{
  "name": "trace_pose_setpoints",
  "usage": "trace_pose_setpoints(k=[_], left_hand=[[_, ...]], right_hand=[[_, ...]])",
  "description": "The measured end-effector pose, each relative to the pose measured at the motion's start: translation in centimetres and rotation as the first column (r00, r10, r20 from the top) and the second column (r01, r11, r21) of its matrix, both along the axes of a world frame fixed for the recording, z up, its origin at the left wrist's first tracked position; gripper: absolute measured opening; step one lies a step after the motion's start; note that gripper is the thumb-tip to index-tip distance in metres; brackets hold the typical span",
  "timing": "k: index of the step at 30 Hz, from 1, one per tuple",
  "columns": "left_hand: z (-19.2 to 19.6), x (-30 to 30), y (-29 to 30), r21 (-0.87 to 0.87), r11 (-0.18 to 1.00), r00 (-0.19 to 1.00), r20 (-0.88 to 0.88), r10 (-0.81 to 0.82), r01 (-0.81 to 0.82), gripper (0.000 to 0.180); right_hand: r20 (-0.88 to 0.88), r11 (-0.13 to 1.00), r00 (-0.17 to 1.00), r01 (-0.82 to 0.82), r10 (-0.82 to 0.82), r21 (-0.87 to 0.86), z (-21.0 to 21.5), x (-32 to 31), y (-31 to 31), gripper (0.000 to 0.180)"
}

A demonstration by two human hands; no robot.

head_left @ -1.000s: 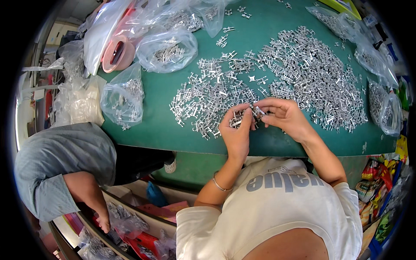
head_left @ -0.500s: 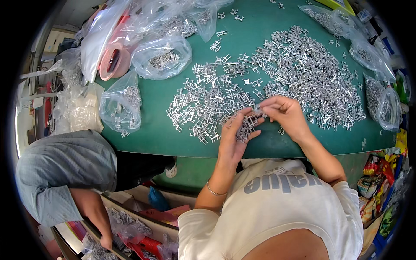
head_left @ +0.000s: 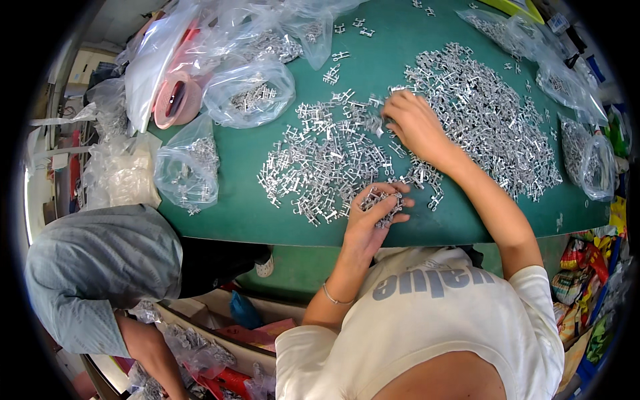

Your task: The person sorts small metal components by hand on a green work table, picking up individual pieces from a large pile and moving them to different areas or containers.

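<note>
My left hand [head_left: 363,217], near the table's front edge, is curled palm up around a handful of small silver metal pieces [head_left: 381,200]. Each piece looks like a little branched clip or fitting. Farther forward, my right hand [head_left: 415,125] reaches between two heaps with its fingers bent together and pointing left. Blurred silver bits lie by its fingertips; whether it grips one is hidden. The looser left heap [head_left: 320,160] spreads beyond my left hand. The larger right heap [head_left: 487,127] lies beside my right forearm.
On the green table [head_left: 240,207], clear plastic bags of metal pieces [head_left: 190,160] stand at left, near a pink container [head_left: 175,100]. More bags [head_left: 590,157] line the right edge. A person in a grey shirt [head_left: 107,260] leans over boxes at lower left.
My right hand has left my left hand and moved forward to the far side of the left heap. My left hand still holds its handful. The person at left has reached lower.
</note>
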State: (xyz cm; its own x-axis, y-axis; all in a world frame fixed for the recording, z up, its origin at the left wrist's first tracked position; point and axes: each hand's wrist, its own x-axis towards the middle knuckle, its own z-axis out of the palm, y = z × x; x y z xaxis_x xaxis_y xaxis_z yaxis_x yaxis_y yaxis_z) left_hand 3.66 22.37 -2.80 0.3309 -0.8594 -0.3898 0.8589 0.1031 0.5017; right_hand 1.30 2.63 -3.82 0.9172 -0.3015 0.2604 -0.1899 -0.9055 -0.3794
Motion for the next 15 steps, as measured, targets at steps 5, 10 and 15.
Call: trace_pose_setpoints(k=[5, 10, 15], left_hand=[[-1.1, 0.4, 1.0, -0.038, 0.998, 0.998, 0.001, 0.058, -0.058, 0.011], [0.9, 0.1, -0.1, -0.013, 0.995, 0.983, -0.159, 0.091, -0.094, 0.011], [0.1, 0.0, 0.3, -0.051, 0.996, 0.997, -0.022, 0.072, -0.073, 0.016]], right_hand=[[-0.033, 0.962, 0.994, -0.095, 0.107, 0.257, 2.3, -2.1, 0.6, 0.008], [0.186, 0.999, 0.982, -0.014, 0.02, -0.034, 0.0, 3.1, 0.1, 0.021], [0.071, 0.992, 0.994, -0.072, 0.08, -0.105, -1.5, 3.8, -1.0, 0.014]])
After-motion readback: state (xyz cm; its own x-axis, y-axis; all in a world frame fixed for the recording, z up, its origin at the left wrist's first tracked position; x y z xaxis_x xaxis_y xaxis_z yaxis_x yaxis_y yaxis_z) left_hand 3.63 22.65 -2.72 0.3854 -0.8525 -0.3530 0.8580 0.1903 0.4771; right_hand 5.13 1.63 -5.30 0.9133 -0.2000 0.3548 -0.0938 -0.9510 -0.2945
